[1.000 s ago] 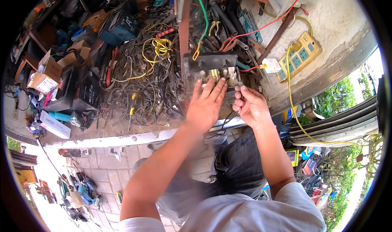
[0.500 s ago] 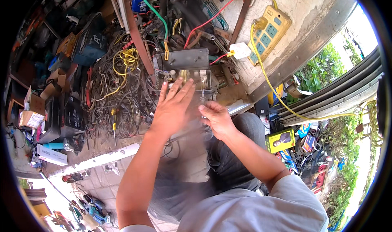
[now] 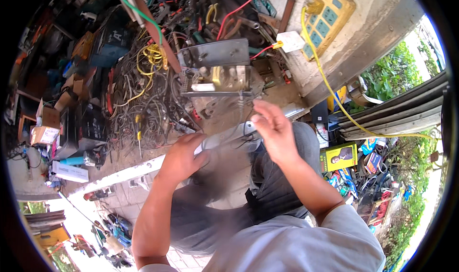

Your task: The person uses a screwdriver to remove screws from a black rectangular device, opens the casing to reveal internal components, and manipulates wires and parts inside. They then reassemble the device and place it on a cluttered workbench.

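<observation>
An opened black metal box [image 3: 216,88] with a bare circuit board in it sits on the cluttered bench, its dark lid [image 3: 217,55] raised behind. A grey cord [image 3: 241,101] comes out of its near side at the right. My right hand [image 3: 277,134] is just right of this cord, thumb and fingers curled close together; blur hides what they pinch, if anything. Thin dark cord loops lie by its thumb. My left hand [image 3: 181,159] hovers at the bench's near edge, away from the box, with thumb and fingers apart and nothing visible in them.
Tangled dark cables [image 3: 160,99] and a yellow-handled screwdriver [image 3: 138,131] lie left of the box. Pliers [image 3: 211,13] and other tools crowd behind it. A yellow power strip [image 3: 330,23] is at the far right, its yellow cable [image 3: 342,114] crossing the right side. Dark batteries [image 3: 111,44] stand at left.
My left hand has drawn back from over the box to the bench edge, uncovering the circuit board. The right hand has shifted slightly right. The whole view has also shifted a little.
</observation>
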Tool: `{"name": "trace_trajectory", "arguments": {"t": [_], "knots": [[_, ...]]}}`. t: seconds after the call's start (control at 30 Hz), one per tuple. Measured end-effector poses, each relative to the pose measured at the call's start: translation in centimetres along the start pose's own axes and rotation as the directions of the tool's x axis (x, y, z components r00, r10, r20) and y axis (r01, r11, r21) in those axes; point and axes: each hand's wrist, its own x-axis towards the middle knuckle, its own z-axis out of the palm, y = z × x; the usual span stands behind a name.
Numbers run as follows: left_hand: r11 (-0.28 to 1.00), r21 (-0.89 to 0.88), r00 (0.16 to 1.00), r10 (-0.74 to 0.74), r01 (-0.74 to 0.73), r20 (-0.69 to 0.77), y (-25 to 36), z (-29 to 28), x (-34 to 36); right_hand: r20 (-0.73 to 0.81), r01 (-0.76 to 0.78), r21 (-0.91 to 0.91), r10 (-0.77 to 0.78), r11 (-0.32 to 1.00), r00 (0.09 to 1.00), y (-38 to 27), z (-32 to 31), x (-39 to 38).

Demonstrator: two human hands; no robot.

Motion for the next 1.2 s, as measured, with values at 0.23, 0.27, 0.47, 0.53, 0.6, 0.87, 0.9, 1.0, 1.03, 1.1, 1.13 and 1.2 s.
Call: {"name": "trace_trajectory", "arguments": {"t": [0.23, 0.27, 0.47, 0.53, 0.6, 0.87, 0.9, 1.0, 1.03, 1.1, 1.13, 1.2], "knots": [[0.979, 0.124, 0.914, -0.194, 0.160, 0.356, -3.7, -0.1, -1.5, 0.256, 0.238, -0.267, -0.170, 0.934, 0.952, -4.7, -3.8, 0.4], [0.986, 0.094, 0.930, -0.163, 0.139, 0.329, -3.4, -0.4, -1.1, 0.284, 0.270, -0.338, -0.175, 0.901, 0.943, -5.3, -3.9, 1.1], [1.000, 0.014, 0.957, 0.006, -0.010, 0.288, -1.6, -1.1, -0.4, 0.252, 0.320, -0.417, -0.230, 0.851, 0.940, -10.1, -1.4, 4.6], [1.000, -0.012, 0.933, 0.010, -0.006, 0.359, -0.9, -1.5, -0.2, 0.272, 0.334, -0.508, -0.220, 0.794, 0.937, -12.6, 0.9, 7.3], [0.999, -0.025, 0.916, 0.051, -0.044, 0.398, -0.1, -1.4, 0.2, 0.422, 0.453, -0.537, -0.238, 0.711, 0.875, -14.0, 4.0, 12.6], [0.978, 0.046, 0.897, 0.167, -0.203, 0.409, 0.8, -0.2, -0.1, 0.406, 0.410, -0.817, 0.100, -0.405, 0.908, -10.4, 14.6, 34.6], [0.976, 0.067, 0.907, 0.165, -0.206, 0.387, 0.8, -0.3, -0.5, 0.370, 0.384, -0.827, 0.117, -0.411, 0.922, -9.6, 15.1, 35.5], [0.966, 0.123, 0.932, 0.177, -0.225, 0.318, 1.1, -1.0, -1.5, 0.297, 0.334, -0.841, 0.153, -0.425, 0.943, -5.9, 13.4, 40.3], [0.964, 0.145, 0.943, 0.176, -0.223, 0.281, 1.2, -1.6, -1.8, 0.292, 0.336, -0.845, 0.169, -0.416, 0.941, -5.2, 14.5, 40.4], [0.974, 0.116, 0.927, 0.143, -0.194, 0.346, 1.1, -2.6, -1.4, 0.206, 0.272, -0.884, 0.206, -0.381, 0.957, -3.5, 13.8, 41.9], [0.972, 0.114, 0.929, 0.158, -0.206, 0.336, 0.8, -2.7, -1.2, 0.224, 0.267, -0.882, 0.154, -0.389, 0.962, -2.0, 12.4, 43.5], [0.973, 0.108, 0.934, 0.159, -0.202, 0.319, 0.1, -2.6, -1.4, 0.260, 0.348, -0.813, 0.243, -0.467, 0.935, -0.6, 11.3, 45.3]]}}
